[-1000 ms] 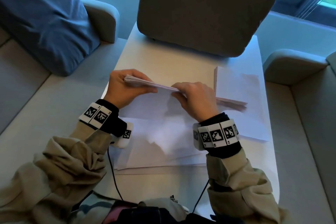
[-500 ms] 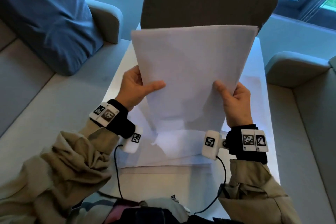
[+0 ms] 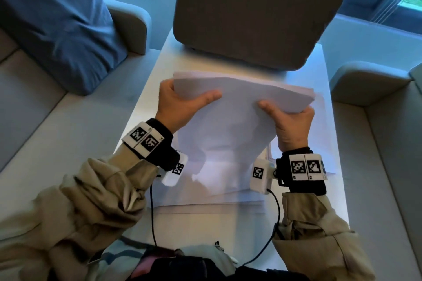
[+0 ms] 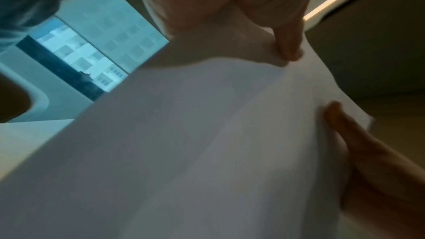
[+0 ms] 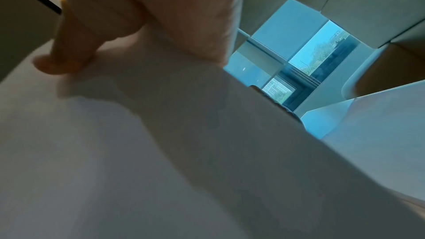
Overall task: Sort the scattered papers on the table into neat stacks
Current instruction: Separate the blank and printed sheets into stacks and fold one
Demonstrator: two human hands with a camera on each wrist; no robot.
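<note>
I hold a sheaf of white papers tilted above the white bench. My left hand grips its left edge, thumb on the upper face and fingers curled behind. My right hand grips the right edge the same way. More white sheets lie flat on the bench beneath, and another pile lies to their right. A grey chair back stands at the far end.

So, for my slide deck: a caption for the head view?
Both hands, left hand and right hand, hold a paper stack over the table.
</note>
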